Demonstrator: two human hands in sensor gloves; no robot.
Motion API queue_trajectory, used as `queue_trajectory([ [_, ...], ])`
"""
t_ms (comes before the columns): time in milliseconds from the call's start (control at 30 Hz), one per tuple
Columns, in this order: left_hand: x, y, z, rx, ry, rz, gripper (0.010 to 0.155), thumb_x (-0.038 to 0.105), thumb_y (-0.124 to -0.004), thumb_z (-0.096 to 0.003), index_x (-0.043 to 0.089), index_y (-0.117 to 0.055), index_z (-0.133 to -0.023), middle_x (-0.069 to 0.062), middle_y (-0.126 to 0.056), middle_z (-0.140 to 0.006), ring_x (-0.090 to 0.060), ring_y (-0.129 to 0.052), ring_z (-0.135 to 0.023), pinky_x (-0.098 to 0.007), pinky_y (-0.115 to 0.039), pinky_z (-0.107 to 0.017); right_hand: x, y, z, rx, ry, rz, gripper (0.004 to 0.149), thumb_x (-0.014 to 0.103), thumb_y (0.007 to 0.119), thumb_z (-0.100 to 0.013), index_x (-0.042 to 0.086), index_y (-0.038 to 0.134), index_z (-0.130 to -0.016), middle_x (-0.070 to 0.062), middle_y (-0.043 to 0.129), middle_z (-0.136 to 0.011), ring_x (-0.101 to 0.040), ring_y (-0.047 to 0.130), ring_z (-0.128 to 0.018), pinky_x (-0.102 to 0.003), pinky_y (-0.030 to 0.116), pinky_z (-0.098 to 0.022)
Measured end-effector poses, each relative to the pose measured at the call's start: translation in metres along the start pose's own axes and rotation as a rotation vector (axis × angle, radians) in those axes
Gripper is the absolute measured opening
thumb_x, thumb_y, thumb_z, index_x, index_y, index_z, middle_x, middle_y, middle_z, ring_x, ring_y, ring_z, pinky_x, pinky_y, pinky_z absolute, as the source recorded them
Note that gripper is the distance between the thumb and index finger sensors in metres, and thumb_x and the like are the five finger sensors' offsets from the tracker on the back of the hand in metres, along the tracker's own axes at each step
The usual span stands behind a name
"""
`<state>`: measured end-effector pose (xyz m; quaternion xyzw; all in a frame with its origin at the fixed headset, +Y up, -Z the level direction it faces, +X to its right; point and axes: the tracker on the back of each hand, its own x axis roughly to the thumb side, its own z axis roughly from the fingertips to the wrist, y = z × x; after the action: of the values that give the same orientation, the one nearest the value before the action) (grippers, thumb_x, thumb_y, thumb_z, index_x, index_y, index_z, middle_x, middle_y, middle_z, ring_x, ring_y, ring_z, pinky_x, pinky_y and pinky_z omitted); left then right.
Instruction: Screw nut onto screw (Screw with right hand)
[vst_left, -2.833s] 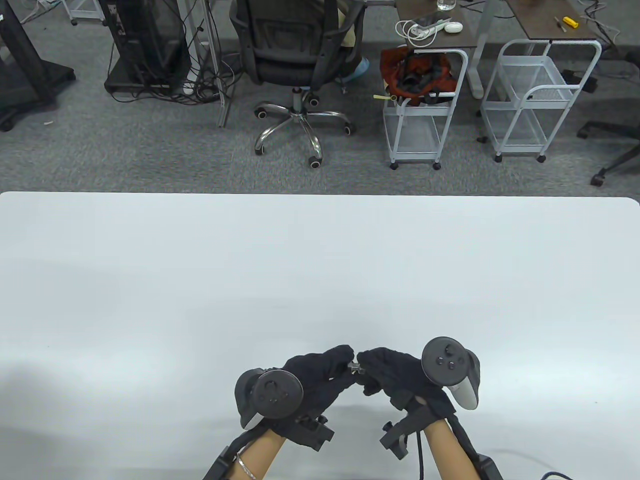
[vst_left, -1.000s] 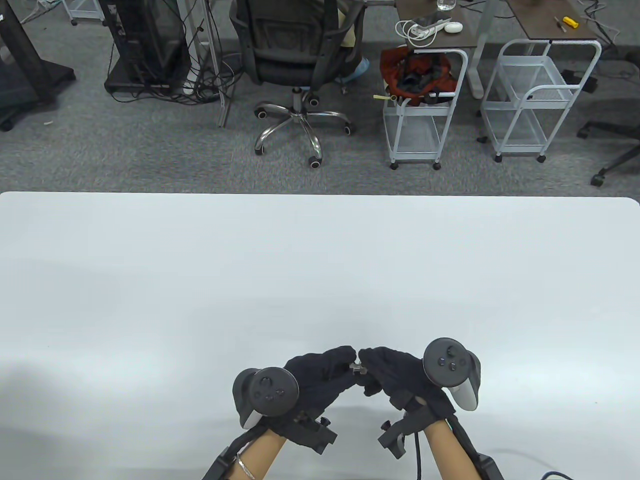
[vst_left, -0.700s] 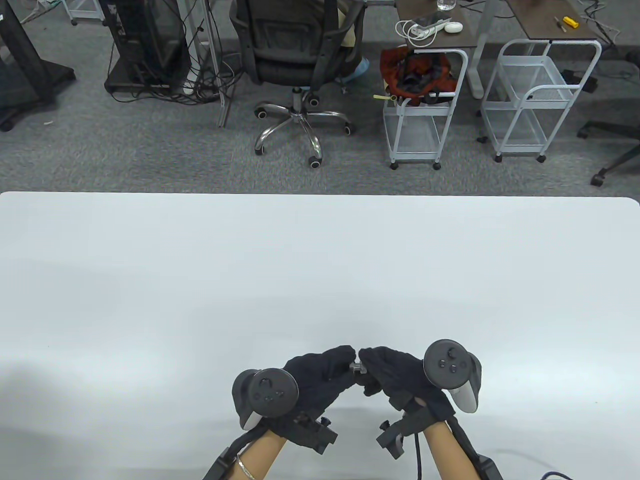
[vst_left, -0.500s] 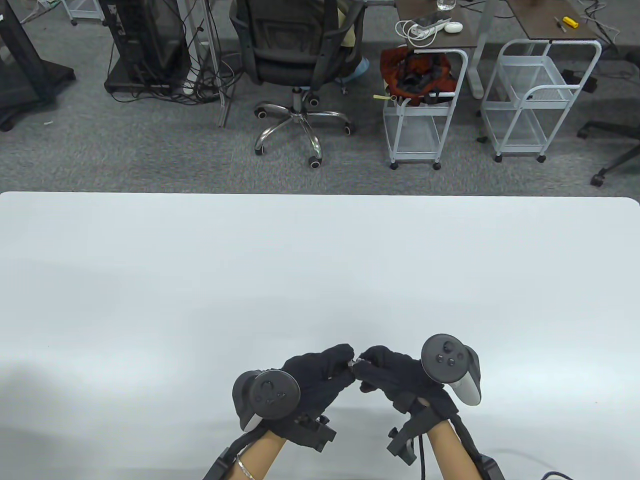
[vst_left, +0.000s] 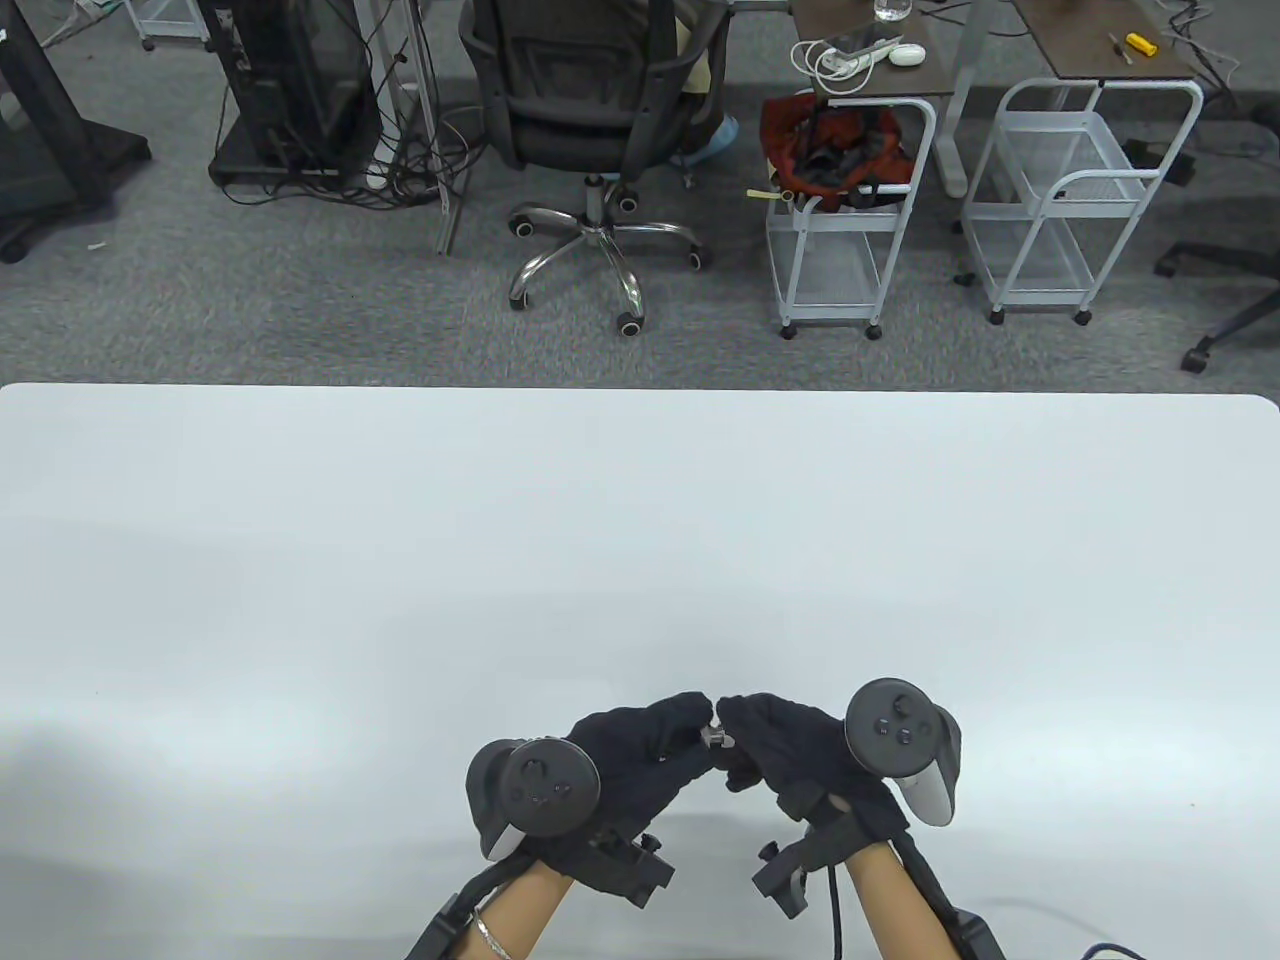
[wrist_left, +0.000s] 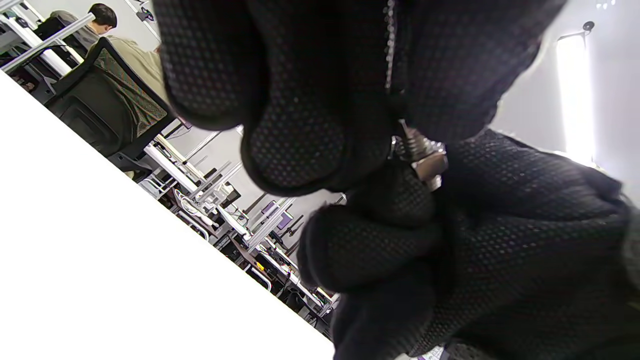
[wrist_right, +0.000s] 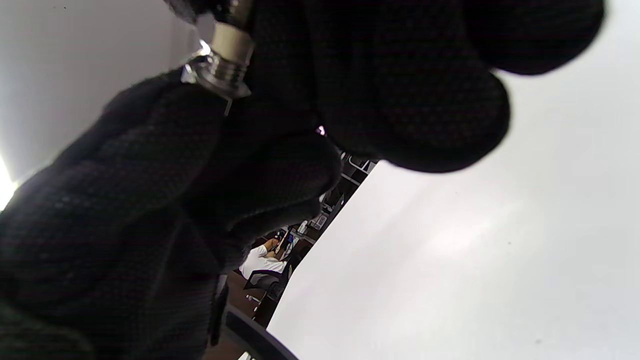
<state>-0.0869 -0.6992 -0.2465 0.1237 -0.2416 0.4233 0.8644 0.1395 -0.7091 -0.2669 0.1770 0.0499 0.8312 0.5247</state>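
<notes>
Two gloved hands meet fingertip to fingertip above the near edge of the white table (vst_left: 640, 520). The left hand (vst_left: 640, 755) pinches the screw (wrist_left: 411, 146), its threads showing beside the fingers. The right hand (vst_left: 790, 750) grips the nut (wrist_left: 431, 165), seated on the screw between both hands.

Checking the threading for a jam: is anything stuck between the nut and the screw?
Nothing visible. The nut sits on the screw threads, pinched between left hand and right hand.
</notes>
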Motion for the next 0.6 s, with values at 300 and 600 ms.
queue_trajectory([
  [300, 0.0009, 0.0006, 0.0003, 0.007, -0.015, -0.014, 0.046, 0.045, -0.086, -0.0411, 0.02, -0.089, -0.081, 0.006, -0.109, -0.065, -0.008, -0.11, -0.05, -0.03, -0.09, -0.046, 0.0015, 0.0003, -0.0002, -0.021, -0.018, -0.001, 0.046, 0.038, 0.062, -0.061, -0.001, 0.087, -0.066, -0.024, 0.099, -0.057, -0.031, 0.104, -0.034, -0.05, 0.079, -0.033],
  [600, 0.0016, 0.0015, 0.0003, 0.012, -0.028, -0.028, 0.045, 0.044, -0.086, -0.041, 0.022, -0.089, -0.081, 0.009, -0.109, -0.065, -0.007, -0.111, -0.05, -0.03, -0.09, -0.046, 0.0033, -0.0008, 0.0001, -0.005, -0.021, 0.022, 0.046, 0.039, 0.063, -0.061, 0.0, 0.086, -0.067, -0.023, 0.099, -0.058, -0.03, 0.104, -0.035, -0.05, 0.08, -0.033],
])
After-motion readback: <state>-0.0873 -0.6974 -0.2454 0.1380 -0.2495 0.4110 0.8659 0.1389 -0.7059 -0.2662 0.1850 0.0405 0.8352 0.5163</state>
